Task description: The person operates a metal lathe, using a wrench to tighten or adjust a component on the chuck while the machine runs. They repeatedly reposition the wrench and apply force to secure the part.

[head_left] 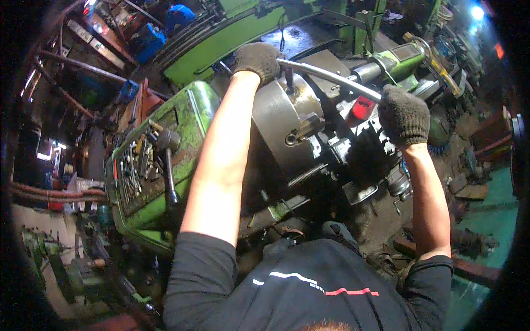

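Observation:
Both my hands wear dark knitted gloves and are closed at opposite ends of a long, straight metal bar [331, 78]. My left hand [256, 62] is wrapped at its left end, just above the top of a large round steel lathe chuck [276, 118]. My right hand [404, 115] grips the right end, nearer to me and lower in the view. The bar slopes down to the right, past the chuck's face. A chuck jaw [310, 127] sticks out from that face. Below the bar, beside my right hand, is a red cylindrical object [362, 108].
The lathe's green headstock [204, 105] is at left, with wrenches and small tools [135, 165] lying on top and a lever [170, 176] hanging in front. A green tailstock [406, 59] is at far right. A threaded rod [307, 174] lies below the chuck.

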The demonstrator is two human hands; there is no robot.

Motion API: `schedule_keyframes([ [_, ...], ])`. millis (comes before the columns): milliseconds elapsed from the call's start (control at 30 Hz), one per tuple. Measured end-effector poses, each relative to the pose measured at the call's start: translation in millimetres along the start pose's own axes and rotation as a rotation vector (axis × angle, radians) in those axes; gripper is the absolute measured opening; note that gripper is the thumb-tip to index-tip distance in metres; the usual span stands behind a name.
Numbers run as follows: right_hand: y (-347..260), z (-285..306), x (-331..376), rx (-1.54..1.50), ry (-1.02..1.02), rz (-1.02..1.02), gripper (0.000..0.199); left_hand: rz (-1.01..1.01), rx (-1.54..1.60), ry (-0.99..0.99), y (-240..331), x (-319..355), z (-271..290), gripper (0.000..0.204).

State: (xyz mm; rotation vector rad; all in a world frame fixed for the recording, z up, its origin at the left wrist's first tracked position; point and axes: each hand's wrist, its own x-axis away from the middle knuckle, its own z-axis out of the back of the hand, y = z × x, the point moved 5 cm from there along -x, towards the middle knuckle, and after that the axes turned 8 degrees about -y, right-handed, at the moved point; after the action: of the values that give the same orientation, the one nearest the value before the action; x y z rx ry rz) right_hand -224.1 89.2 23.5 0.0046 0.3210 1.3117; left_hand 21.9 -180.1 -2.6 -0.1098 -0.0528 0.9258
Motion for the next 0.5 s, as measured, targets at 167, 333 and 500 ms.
schedule_keyframes([
  [167,43,-25,-92,-0.014,0.178,0.252,0.017,0.287,0.083,-0.122,16,34,10,0.035],
  [333,30,-54,-222,0.048,0.035,0.416,0.027,0.397,0.167,-0.038,50,86,25,0.038],
  [500,-44,-65,-347,-0.19,0.22,0.623,0.024,0.536,0.233,0.184,107,116,19,0.028],
])
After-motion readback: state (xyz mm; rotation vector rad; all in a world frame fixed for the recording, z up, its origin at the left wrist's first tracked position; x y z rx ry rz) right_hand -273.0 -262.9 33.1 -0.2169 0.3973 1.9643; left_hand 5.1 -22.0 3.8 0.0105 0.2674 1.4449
